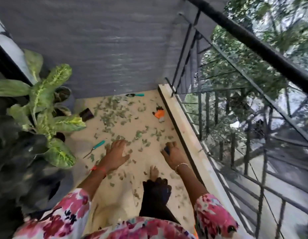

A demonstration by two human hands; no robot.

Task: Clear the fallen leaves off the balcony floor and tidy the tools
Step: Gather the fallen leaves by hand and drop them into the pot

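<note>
Green fallen leaves point(115, 116) lie scattered over the beige balcony floor point(142, 163). My left hand point(116, 154) is spread flat, fingers apart, over leaves near the middle of the floor. My right hand point(172, 152) is curled around a small dark object by the raised ledge; what the object is cannot be made out. A teal-handled tool point(95, 149) lies left of my left hand. A second teal-handled tool point(136, 95) rests at the far wall. An orange glove point(159, 114) lies near the ledge.
A large potted plant point(44, 109) with broad speckled leaves fills the left side. A dark small pot point(86, 114) lies tipped near it. A pale ledge point(182, 125) and black railing point(253, 40) bound the right. A grey screen point(106, 49) closes the far end. My bare foot point(154, 173) stands between my arms.
</note>
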